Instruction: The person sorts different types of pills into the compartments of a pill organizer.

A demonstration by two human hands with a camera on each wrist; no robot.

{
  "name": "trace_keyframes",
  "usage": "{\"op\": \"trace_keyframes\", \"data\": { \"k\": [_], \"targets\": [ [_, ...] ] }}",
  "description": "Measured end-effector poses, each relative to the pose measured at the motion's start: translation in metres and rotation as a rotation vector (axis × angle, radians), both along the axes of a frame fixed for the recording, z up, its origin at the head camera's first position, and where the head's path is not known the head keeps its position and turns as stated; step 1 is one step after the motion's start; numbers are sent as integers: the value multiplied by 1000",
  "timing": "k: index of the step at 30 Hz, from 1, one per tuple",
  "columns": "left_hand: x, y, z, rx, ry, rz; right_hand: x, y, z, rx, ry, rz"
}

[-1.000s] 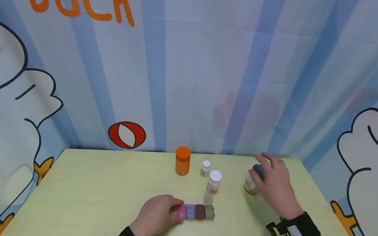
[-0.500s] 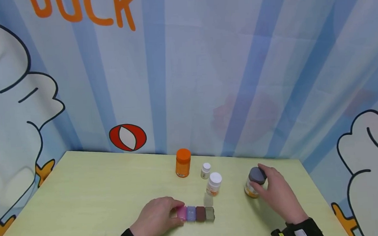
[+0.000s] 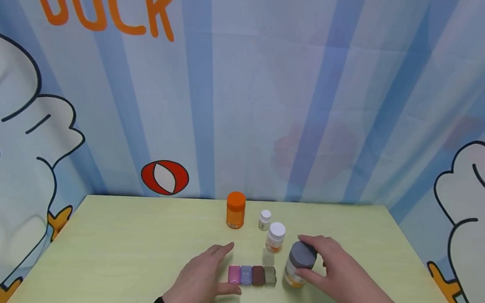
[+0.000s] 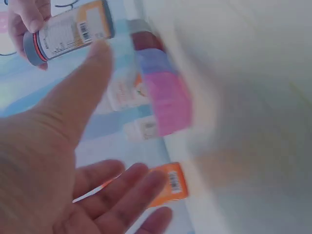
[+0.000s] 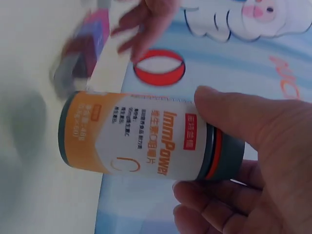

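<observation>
A pill organizer (image 3: pixel 246 275) lies on the table, a row of small pink, lavender, maroon and grey-green compartments. Behind its grey end is a pale translucent flap (image 3: pixel 267 257). My left hand (image 3: pixel 201 281) is spread at the pink end, thumb and fingers apart, gripping nothing. In the left wrist view the pink compartment (image 4: pixel 168 102) shows beyond the thumb. My right hand (image 3: pixel 335 272) holds a supplement bottle (image 5: pixel 141 136) with a white and orange label by its dark grey cap (image 3: pixel 303 255), close to the organizer's right end. Whether the bottle's base touches the table I cannot tell.
Behind the organizer stand a white-capped bottle (image 3: pixel 276 237), a smaller white bottle (image 3: pixel 264 220) and an orange bottle (image 3: pixel 235 210). A printed blue-striped curtain (image 3: pixel 244 101) hangs behind the table (image 3: pixel 148 234).
My right hand has taken hold of the grey-capped bottle and brought it left and nearer, beside the organizer. My left hand has let go of the organizer's pink end and spread its fingers.
</observation>
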State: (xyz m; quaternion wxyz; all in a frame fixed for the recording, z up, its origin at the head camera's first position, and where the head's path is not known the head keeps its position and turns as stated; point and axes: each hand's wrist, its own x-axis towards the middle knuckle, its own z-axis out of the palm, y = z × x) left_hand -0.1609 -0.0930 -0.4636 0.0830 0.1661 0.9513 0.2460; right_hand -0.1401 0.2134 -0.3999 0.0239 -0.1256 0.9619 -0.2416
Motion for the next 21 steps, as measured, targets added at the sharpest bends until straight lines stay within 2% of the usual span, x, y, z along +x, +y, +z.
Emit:
{"op": "trace_keyframes", "data": {
  "k": [4, 8, 10, 13, 18, 21],
  "targets": [
    [9, 7, 12, 104, -81, 18, 12, -16, 2, -21, -106, 162],
    [23, 16, 14, 249, -217, -61, 17, -26, -4, -67, -178, 305],
    [29, 21, 12, 313, -277, -111, 19, -29, -9, -95, -165, 362],
    [33, 29, 4, 376, -367, -137, 20, -34, -18, -137, -165, 423],
    [32, 33, -7, 373, -407, -134, 20, -42, -27, -142, -121, 506],
    [31, 34, -8, 381, -424, -126, 20, -46, -27, -119, -100, 479]
  ]
}}
